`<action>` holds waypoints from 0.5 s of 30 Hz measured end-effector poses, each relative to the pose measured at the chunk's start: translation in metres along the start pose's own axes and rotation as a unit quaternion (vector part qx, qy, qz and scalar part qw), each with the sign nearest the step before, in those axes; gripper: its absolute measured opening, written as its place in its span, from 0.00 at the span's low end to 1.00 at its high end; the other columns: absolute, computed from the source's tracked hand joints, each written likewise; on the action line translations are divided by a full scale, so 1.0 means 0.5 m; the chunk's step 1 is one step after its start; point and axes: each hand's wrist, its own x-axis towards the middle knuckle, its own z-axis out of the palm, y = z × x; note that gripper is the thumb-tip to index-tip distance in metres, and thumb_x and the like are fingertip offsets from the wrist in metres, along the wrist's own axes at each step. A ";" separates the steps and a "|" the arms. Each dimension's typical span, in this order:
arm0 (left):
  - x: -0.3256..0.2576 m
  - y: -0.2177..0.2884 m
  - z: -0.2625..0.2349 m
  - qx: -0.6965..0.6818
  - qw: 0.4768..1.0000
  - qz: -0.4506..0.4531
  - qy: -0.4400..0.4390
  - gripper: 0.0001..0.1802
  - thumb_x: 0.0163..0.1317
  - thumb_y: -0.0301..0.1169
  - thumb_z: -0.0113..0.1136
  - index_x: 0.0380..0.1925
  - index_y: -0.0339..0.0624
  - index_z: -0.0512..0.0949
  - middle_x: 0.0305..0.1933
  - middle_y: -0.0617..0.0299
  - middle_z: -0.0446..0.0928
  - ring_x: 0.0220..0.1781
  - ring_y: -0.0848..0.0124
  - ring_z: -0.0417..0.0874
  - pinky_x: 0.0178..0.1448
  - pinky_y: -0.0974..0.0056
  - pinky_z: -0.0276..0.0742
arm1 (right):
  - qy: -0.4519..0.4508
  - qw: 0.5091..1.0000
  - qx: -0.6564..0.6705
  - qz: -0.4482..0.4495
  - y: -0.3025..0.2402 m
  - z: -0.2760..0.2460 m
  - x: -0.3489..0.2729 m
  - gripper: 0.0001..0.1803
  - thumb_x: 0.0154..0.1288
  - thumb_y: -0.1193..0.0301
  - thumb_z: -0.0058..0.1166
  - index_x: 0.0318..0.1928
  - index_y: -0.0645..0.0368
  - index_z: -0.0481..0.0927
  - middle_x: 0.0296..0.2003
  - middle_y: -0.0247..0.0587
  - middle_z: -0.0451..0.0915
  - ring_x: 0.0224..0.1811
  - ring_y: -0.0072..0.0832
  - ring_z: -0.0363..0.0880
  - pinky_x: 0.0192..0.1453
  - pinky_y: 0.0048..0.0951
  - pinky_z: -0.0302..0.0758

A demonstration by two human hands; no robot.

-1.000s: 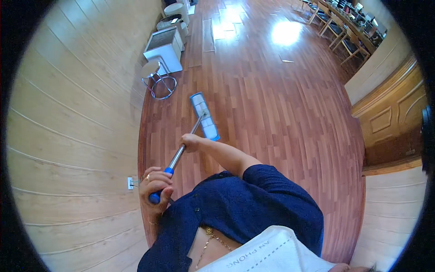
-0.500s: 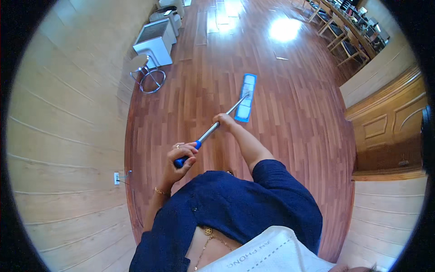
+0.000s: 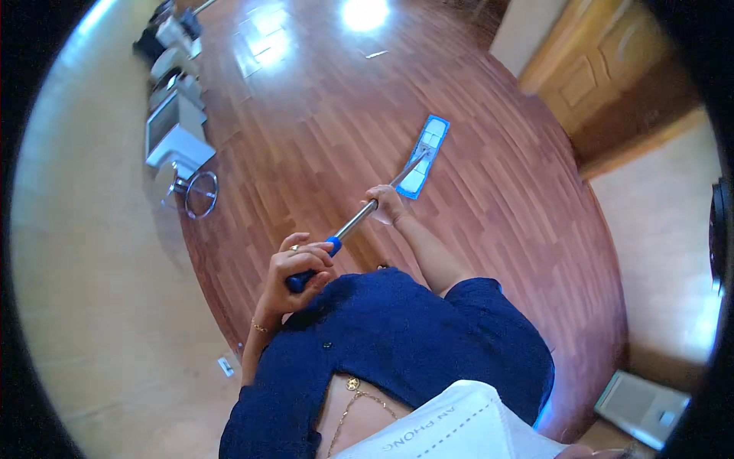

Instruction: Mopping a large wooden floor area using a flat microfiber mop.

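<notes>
A flat mop (image 3: 414,180) with a blue-edged white head lies on the wooden floor ahead of me. Its silver pole slants back toward my body and ends in a blue grip. My left hand (image 3: 297,268) is wrapped round that blue grip near the pole's top end, with the index finger partly raised. Further down, my right hand (image 3: 386,203) closes round the metal part of the pole. The head's underside is hidden against the floor.
A round-based chrome stool (image 3: 202,194) and a white cabinet (image 3: 178,134) line the left wall. A wooden door (image 3: 585,80) stands at the upper right. A pale box-like unit (image 3: 641,408) is at the lower right. A thin flat piece (image 3: 376,54) lies on the far floor.
My view has turned to the right, so the room appears rotated and the pale unit has come into sight. Both hands keep their hold on the mop; its head tilts further rightward.
</notes>
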 end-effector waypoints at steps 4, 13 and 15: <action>-0.007 0.013 -0.050 -0.043 0.998 0.042 -0.036 0.05 0.50 0.27 0.64 0.21 0.43 0.77 0.31 0.61 0.82 0.50 0.61 0.84 0.66 0.54 0.59 | 0.041 0.998 -0.023 0.041 -0.075 -0.012 -0.065 0.17 0.50 0.63 0.62 0.15 0.54 0.70 0.18 0.45 0.73 0.24 0.46 0.74 0.30 0.43 0.68; -0.007 0.025 -0.100 -0.133 0.986 0.071 -0.068 0.08 0.46 0.32 0.60 0.16 0.42 0.75 0.25 0.58 0.81 0.41 0.60 0.85 0.62 0.50 0.64 | 0.122 0.979 -0.071 0.146 -0.165 -0.012 -0.188 0.15 0.54 0.61 0.60 0.18 0.54 0.73 0.20 0.41 0.77 0.28 0.43 0.77 0.34 0.42 0.70; -0.012 0.036 -0.104 -0.150 0.983 0.078 -0.069 0.09 0.48 0.34 0.60 0.16 0.42 0.75 0.23 0.58 0.80 0.39 0.60 0.86 0.61 0.50 0.66 | 0.133 0.972 -0.079 0.174 -0.215 -0.016 -0.213 0.15 0.55 0.60 0.59 0.19 0.53 0.73 0.20 0.40 0.76 0.28 0.43 0.77 0.34 0.42 0.70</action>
